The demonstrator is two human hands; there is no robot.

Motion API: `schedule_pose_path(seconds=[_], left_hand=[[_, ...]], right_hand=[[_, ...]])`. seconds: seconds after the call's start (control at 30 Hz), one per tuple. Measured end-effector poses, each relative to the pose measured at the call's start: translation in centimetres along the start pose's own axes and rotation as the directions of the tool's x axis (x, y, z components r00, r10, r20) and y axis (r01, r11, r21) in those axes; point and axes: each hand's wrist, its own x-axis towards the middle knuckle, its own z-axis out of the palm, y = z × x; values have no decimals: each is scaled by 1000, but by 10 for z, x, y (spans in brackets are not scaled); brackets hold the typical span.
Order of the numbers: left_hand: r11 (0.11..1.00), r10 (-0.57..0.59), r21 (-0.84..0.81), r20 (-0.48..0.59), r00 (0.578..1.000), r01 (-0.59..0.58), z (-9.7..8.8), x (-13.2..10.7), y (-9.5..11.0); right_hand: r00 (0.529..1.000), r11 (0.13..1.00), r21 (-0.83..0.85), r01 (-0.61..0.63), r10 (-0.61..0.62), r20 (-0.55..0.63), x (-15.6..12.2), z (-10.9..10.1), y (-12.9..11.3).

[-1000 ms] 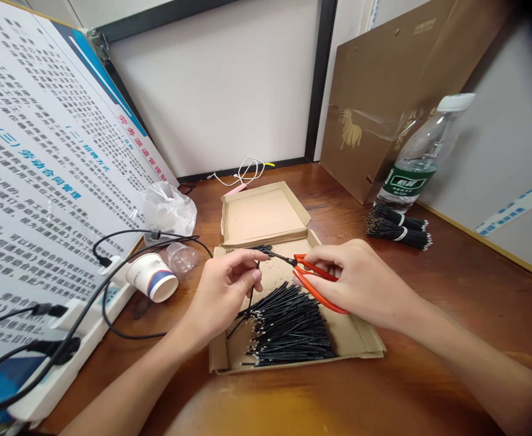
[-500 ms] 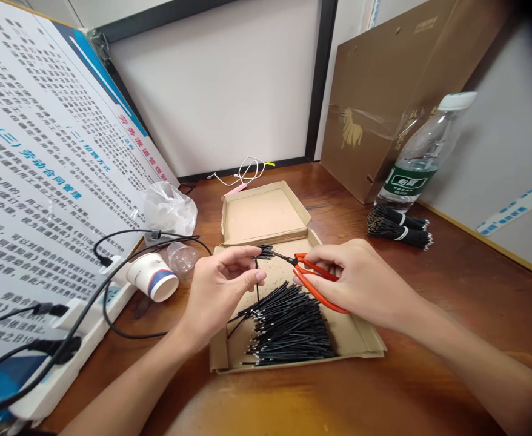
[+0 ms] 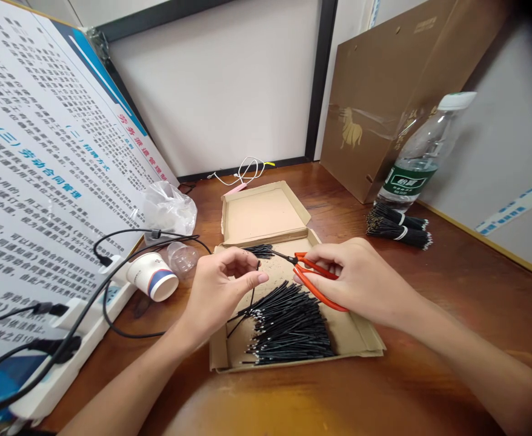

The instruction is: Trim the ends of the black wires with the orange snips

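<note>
My left hand (image 3: 223,281) pinches a short black wire (image 3: 252,297) between thumb and fingers, its lower end hanging over the open cardboard box (image 3: 357,342). My right hand (image 3: 350,275) is closed around red-handled scissors (image 3: 314,280), whose dark blades point left. The blade tips lie a little to the right of my left fingertips, apart from the wire. Below both hands, a large pile of cut black wires (image 3: 293,327) with bright ends lies in the box. A smaller group of black wires (image 3: 260,251) shows behind my left fingers, partly hidden.
Left of the box are a paper cup (image 3: 157,278), a clear plastic cup (image 3: 182,259), a plastic bag (image 3: 168,209) and a power strip (image 3: 73,345) with black cables. On the right, a water bottle (image 3: 414,172) stands behind tied wire bundles (image 3: 397,230), near a brown carton (image 3: 375,103).
The wire's top end has dropped away from the scissors' tips, and the wire now slants more. My left fingers have curled in slightly; my right hand has hardly moved.
</note>
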Motion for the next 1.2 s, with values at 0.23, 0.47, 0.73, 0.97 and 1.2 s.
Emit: schedule_pose_path(seconds=[0.23, 0.47, 0.73, 0.97, 1.2], left_hand=[[760, 296, 529, 236, 926, -378, 0, 9, -31], [752, 243, 575, 215, 946, -324, 1, 10, -45], [750, 123, 573, 369, 921, -330, 2, 7, -40], [764, 146, 546, 371, 917, -343, 2, 7, -44], [795, 48, 517, 465, 884, -316, 6, 1, -25]], right_hand=[[1000, 1000, -14, -10, 10, -24, 0, -1, 0], [1000, 999, -36, 12, -13, -18, -1, -1, -1], [1000, 999, -37, 8, -9, -23, 0, -2, -1], [1000, 999, -46, 11, -12, -18, 0, -2, -1], [999, 998, -59, 26, -28, -24, 1, -2, 0]])
